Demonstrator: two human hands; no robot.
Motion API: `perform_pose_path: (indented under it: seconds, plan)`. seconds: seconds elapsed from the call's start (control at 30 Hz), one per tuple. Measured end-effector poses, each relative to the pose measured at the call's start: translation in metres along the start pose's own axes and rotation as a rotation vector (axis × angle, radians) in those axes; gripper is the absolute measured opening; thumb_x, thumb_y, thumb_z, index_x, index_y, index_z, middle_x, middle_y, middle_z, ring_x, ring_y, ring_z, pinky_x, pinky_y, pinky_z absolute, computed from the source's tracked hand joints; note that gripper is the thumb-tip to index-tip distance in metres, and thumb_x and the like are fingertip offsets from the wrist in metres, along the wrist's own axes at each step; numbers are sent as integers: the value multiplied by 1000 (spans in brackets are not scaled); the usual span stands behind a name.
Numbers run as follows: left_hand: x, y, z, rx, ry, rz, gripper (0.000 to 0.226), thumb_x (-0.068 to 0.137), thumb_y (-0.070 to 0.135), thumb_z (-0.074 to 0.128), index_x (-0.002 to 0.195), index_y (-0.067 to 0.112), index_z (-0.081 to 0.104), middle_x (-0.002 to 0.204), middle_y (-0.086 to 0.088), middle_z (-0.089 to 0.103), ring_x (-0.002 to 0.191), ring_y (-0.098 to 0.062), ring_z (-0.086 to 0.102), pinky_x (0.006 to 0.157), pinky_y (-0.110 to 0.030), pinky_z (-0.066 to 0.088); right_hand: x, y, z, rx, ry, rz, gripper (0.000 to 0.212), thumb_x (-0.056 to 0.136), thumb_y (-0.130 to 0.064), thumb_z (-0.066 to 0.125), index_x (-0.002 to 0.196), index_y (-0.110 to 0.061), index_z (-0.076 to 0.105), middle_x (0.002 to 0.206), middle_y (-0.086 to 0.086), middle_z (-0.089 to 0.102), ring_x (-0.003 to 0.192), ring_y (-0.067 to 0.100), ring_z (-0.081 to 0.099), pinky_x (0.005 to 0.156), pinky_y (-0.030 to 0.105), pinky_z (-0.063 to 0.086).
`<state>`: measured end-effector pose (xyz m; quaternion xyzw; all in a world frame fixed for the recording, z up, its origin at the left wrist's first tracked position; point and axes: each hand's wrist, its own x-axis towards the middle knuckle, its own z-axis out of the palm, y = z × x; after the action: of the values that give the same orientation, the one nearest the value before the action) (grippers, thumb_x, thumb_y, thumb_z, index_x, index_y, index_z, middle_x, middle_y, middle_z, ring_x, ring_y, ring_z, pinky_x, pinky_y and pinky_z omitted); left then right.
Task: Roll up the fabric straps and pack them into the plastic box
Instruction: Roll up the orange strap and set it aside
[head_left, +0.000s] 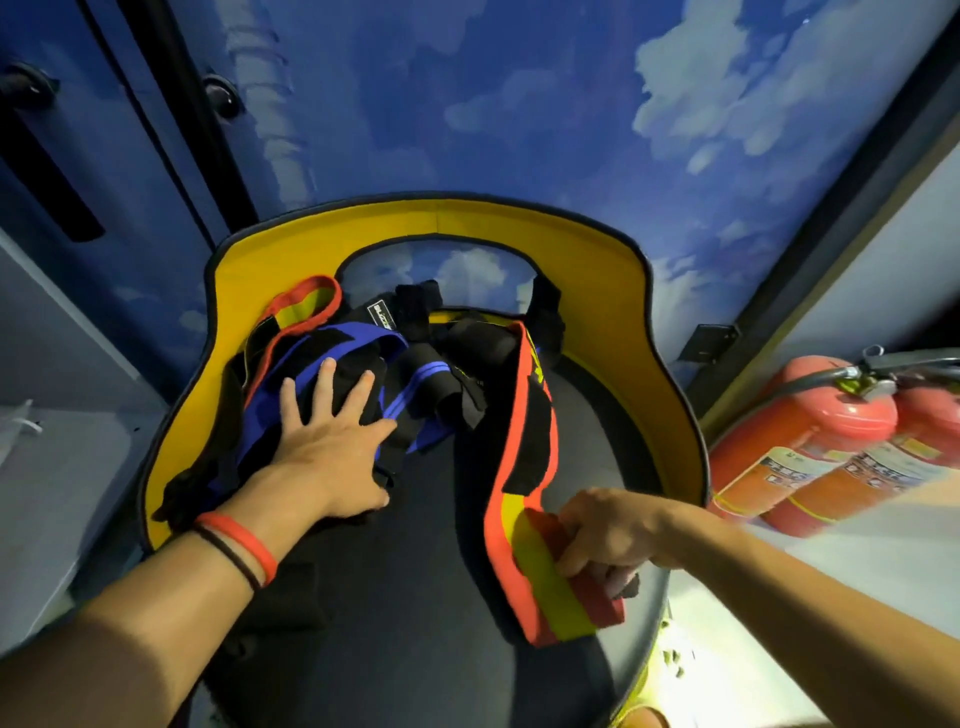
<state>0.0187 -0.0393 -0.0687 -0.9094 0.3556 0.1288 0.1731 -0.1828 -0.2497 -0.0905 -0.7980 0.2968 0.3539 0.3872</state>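
Note:
A heap of fabric straps lies on a dark round seat (395, 582) with a yellow backrest (608, 291). My left hand (332, 447) presses flat, fingers spread, on a blue-and-black strap (291, 374) at the left of the heap. My right hand (608, 540) grips the near end of a long red, yellow and black strap (530, 436), which runs from the heap toward me. Several black straps, some rolled (478, 343), lie at the back. A second red-and-yellow strap (306, 301) loops at the back left. No plastic box is in view.
Two red fire extinguishers (821, 447) lie on the pale floor at the right. A wall painted with blue sky and clouds (519, 104) stands behind the seat. A grey surface (57, 467) is at the left.

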Motion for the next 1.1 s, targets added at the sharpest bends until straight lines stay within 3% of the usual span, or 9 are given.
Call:
perform_pose_path:
  seconds: [0.07,0.17,0.33,0.43,0.53,0.7,0.83,1.0,1.1]
  plan:
    - [-1,13,-7,-77,106,27,78,85,63,61,154,44,30,171,0,-10,151,-40,-26,117,-69,-14,2,-2,-2,-137,-4,-33,23,89,-23,74,97,-2,70,74,4,66,77,23,67,71,33,58]
    - [1,31,-10,-192,261,142,75,91,56,59,157,40,26,170,7,-1,156,-25,-14,122,-63,-5,11,-3,-16,-186,23,35,33,88,-38,73,88,-5,73,70,2,71,64,15,69,69,30,60]
    - [9,50,-6,-221,273,269,78,94,44,61,159,39,19,170,11,-9,156,-19,-17,123,-61,-6,26,-17,-56,79,701,-79,41,82,-54,61,103,-19,63,98,6,69,87,27,69,82,48,60]
    - [16,52,-6,-175,237,340,87,94,41,61,160,45,5,168,14,-18,155,-21,-23,121,-63,-10,42,-40,-67,360,897,-109,43,92,-46,61,117,-15,45,121,14,57,106,35,61,93,52,53]
    - [22,55,-3,-94,241,395,91,91,23,60,159,47,4,166,15,-25,152,-23,-30,119,-66,-14,56,-44,-71,359,873,-48,57,87,-48,68,126,-12,46,126,14,54,112,37,59,94,52,52]
    - [30,61,-3,5,216,377,95,81,6,57,159,44,17,167,9,-26,151,-28,-32,116,-71,-11,53,-29,-70,248,876,-53,34,85,-40,67,110,-26,50,104,3,62,91,28,66,82,51,58]
    - [35,61,-7,104,215,315,92,84,11,57,160,43,15,170,1,-12,153,-31,-25,113,-73,-15,39,-18,-65,24,858,-79,28,94,-54,56,100,-27,56,91,1,65,80,27,66,76,48,59]
    - [41,57,-4,174,229,139,85,92,35,58,159,43,7,168,2,11,156,-30,-14,110,-74,-19,26,0,-65,-252,913,-32,28,91,-52,53,93,-25,60,81,-1,63,72,26,65,70,41,59]
    - [44,55,-5,130,309,59,76,95,42,54,159,38,13,164,7,24,157,-29,-3,111,-74,-16,21,7,-60,-379,906,-3,27,92,-49,54,92,-23,63,81,-1,63,72,26,64,65,34,52]
